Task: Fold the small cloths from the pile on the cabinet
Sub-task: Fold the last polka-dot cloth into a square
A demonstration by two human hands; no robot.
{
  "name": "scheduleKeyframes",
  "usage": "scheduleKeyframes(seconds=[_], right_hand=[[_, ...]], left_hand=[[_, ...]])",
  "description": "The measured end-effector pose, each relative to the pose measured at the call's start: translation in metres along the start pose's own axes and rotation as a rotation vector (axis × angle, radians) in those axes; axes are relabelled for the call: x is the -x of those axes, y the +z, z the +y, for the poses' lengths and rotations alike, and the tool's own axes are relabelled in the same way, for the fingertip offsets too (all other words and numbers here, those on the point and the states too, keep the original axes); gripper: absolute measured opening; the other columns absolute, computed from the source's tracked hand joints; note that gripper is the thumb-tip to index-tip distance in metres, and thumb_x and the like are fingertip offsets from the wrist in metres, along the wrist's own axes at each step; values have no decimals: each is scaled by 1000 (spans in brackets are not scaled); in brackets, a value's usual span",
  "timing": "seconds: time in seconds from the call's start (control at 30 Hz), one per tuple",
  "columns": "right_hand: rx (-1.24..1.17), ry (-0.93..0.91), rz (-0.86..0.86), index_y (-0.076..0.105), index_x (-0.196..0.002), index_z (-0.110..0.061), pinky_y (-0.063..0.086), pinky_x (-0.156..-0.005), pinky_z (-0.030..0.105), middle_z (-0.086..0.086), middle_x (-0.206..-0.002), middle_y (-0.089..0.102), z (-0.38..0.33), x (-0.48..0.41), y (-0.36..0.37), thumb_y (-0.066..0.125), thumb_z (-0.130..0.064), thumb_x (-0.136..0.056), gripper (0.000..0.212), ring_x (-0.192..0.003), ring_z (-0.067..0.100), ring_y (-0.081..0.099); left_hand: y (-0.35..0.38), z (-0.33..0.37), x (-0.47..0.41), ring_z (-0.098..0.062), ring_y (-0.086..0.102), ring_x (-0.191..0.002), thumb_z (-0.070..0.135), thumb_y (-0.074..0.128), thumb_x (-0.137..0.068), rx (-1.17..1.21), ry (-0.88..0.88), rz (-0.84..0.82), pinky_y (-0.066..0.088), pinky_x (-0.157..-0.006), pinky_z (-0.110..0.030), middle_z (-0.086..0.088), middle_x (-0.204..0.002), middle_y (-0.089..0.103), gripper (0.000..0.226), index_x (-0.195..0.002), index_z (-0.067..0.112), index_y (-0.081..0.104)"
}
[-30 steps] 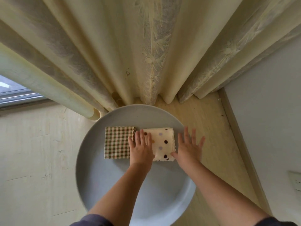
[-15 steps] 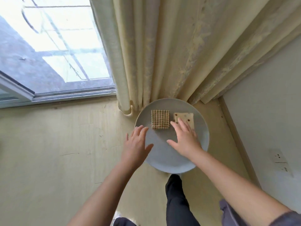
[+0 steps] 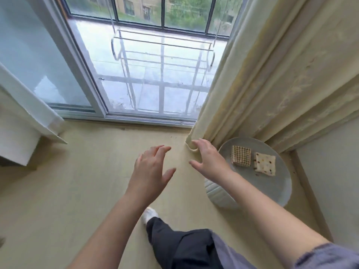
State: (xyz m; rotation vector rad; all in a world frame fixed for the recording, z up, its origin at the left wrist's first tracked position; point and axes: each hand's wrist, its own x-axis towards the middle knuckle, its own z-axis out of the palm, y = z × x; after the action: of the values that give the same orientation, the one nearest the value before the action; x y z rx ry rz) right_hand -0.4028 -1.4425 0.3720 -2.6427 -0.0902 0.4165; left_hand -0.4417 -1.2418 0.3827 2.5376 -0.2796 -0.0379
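1. Grey on top and round, the table [image 3: 272, 193] now sits low at the right of the view. A second ago it filled the view, with the left hand flat across the two cloths on it.
2. Both folded cloths lie on the table's far half. The checked cloth [image 3: 240, 158] is on the left and the dotted cloth [image 3: 265, 166] just beside it on the right, and neither is touched.
3. The left hand [image 3: 151, 169] hangs over the floor [image 3: 77, 181] well left of the table, fingers spread and loose, holding nothing.
4. The right hand [image 3: 208, 162] hovers just off the table's left rim, near the curtain [image 3: 272, 74] hem, equally spread and empty.
5. The view has swung from the table toward the window [image 3: 155, 74] on its left, and a leg is stepping that way.
6. These two folds look finished. The person seems to be leaving the table, probably to fetch another cloth, though no pile or cabinet is in view.
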Motion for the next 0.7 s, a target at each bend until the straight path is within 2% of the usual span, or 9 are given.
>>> scheduleKeyframes(seconds=[0.17, 0.3, 0.5, 0.6, 0.7], right_hand=[[33, -90, -19, 35, -147, -21, 36, -109, 41, 0, -149, 38, -101, -67, 50, 66, -33, -89, 66, -137, 18, 37], [56, -132, -83, 34, -147, -22, 41, -104, 40, -3, -149, 37, -204, -125, 82, 64, -32, -90, 65, -133, 20, 41], [87, -260, -120, 34, -146, -24, 42, -101, 37, -4, -150, 37, -359, -202, 116, 64, -31, -90, 64, -132, 18, 42], [97, -287, -111, 35, -145, -25, 43, -101, 37, -3, -147, 39, -429, -236, 142, 64, -30, -90, 62, -132, 18, 42], [94, -292, -94, 36, -145, -22, 41, -104, 34, 1, -146, 42, -495, -262, 176, 64, -28, -90, 62, -132, 21, 43]], left_hand=[[-58, -110, -15, -22, 51, -121, 30, 69, -86, -14, -60, 45, 37, -104, -45, 1, -131, 54, 51, -132, 18, 51], [-114, -202, -30, -20, 48, -122, 32, 66, -88, -28, -114, 23, 36, -103, -40, 3, -132, 52, 50, -134, 21, 49], [-206, -330, -47, -19, 47, -123, 32, 64, -89, -23, -192, 94, 34, -104, -37, 4, -132, 50, 48, -134, 22, 48], [-249, -397, -54, -22, 49, -122, 29, 66, -87, -4, -210, 108, 36, -106, -40, 2, -131, 52, 48, -131, 19, 51], [-291, -467, -60, -25, 54, -116, 25, 69, -85, -29, -212, 124, 40, -100, -43, -1, -129, 54, 46, -128, 16, 54]])
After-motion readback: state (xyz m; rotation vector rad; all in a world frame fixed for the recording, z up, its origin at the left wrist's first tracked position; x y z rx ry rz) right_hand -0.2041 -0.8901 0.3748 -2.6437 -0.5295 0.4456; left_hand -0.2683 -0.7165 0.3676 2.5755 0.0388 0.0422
